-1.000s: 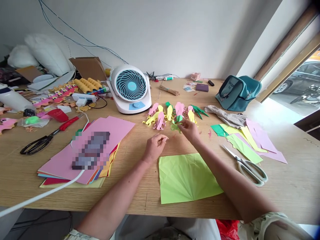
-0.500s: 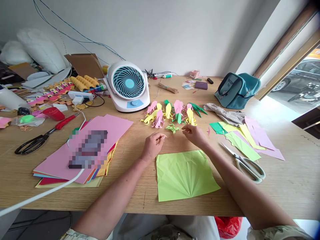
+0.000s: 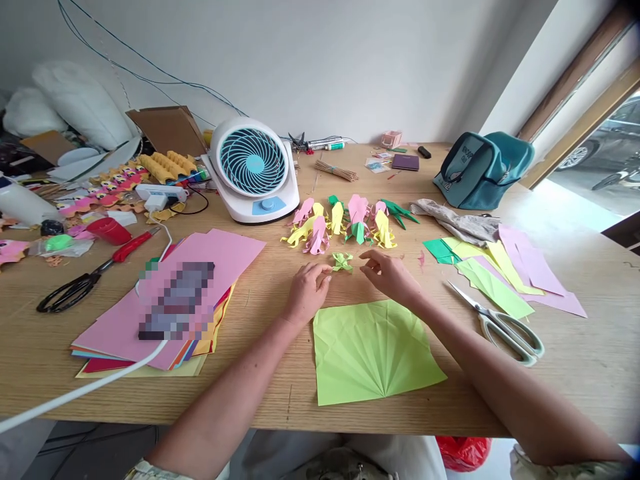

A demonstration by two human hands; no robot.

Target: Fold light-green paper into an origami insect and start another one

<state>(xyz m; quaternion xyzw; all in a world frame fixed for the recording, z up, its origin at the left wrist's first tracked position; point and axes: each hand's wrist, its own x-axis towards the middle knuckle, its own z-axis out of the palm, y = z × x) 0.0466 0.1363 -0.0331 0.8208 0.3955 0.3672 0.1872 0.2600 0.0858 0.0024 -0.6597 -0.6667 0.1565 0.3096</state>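
across the desk (image 3: 270,267), cut off at left, pixelation masks whatever lies on the pink paper (image 3: 240,247). both the left hand (image 3: 306,290) and right hand (image 3: 393,277) are loosely curled, fingers released, flanking a small folded green figure (image 3: 343,262); left-hand contact is unclear. nearer lies a creased green sheet (image 3: 370,353), scissors (image 3: 483,313) rightward.

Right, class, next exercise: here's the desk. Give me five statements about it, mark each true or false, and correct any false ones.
1. The small green figure lies between the left hand and right hand. True.
2. The green sheet has creases spreading like a fan. True.
3. The scissors lie on the green sheet. False: the scissors lie to its right.
4. The bag stands left of the fan. False: the bag is right of the fan.
5. The left-hand stack's top sheet is pink. True.
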